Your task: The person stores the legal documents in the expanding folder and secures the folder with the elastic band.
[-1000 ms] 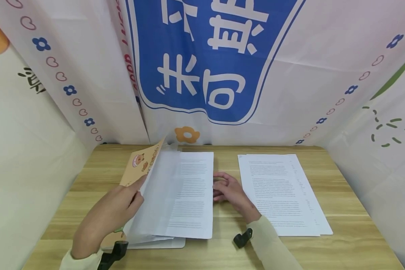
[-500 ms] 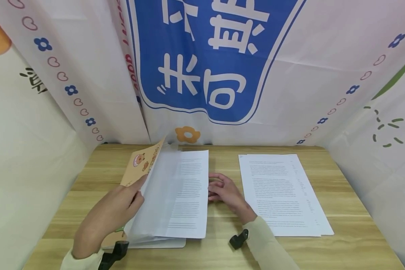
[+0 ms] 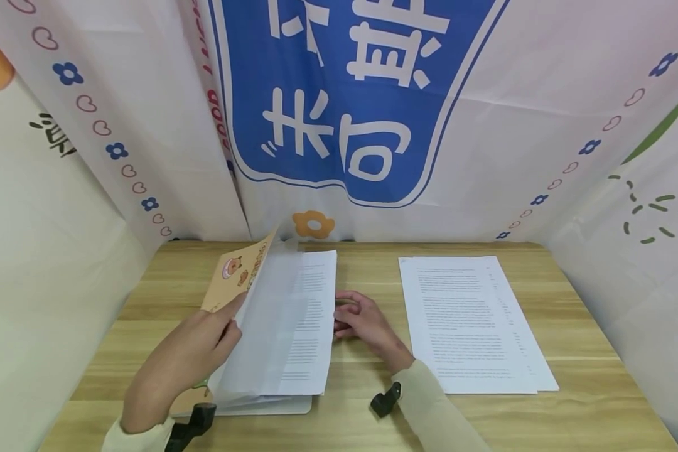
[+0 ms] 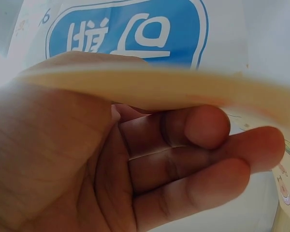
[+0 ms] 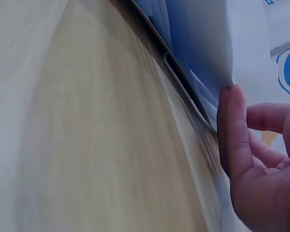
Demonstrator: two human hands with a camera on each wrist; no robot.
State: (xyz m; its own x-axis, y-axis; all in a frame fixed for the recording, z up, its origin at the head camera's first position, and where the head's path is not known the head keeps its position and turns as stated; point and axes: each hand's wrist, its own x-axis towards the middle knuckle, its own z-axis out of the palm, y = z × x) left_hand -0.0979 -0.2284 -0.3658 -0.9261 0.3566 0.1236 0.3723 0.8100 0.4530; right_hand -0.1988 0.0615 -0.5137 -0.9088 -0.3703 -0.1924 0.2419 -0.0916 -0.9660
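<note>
In the head view, a folder [image 3: 292, 405] with an orange cartoon-printed cover [image 3: 226, 273] lies on the left of the table. My left hand [image 3: 189, 351] holds that cover up at a slant; in the left wrist view the cover passes between the thumb side and the fingers [image 4: 203, 188]. A translucent sleeve [image 3: 268, 326] hangs inside, covering the left part of several printed sheets [image 3: 316, 314]. Against the sheets' right edge rest the fingertips of my right hand [image 3: 367, 323]. In the right wrist view, long fingers [image 5: 239, 130] meet the paper's edge.
A second stack of printed sheets [image 3: 466, 326], slightly fanned, lies to the right on the wooden table [image 3: 576, 351]. Printed white cloth [image 3: 463, 157] hangs behind and along both sides. A small black device [image 3: 385, 400] sits on each wrist.
My right hand has moved left together with the printed sheets, which now go deeper under the translucent sleeve. The left hand and raised cover have stayed in place.
</note>
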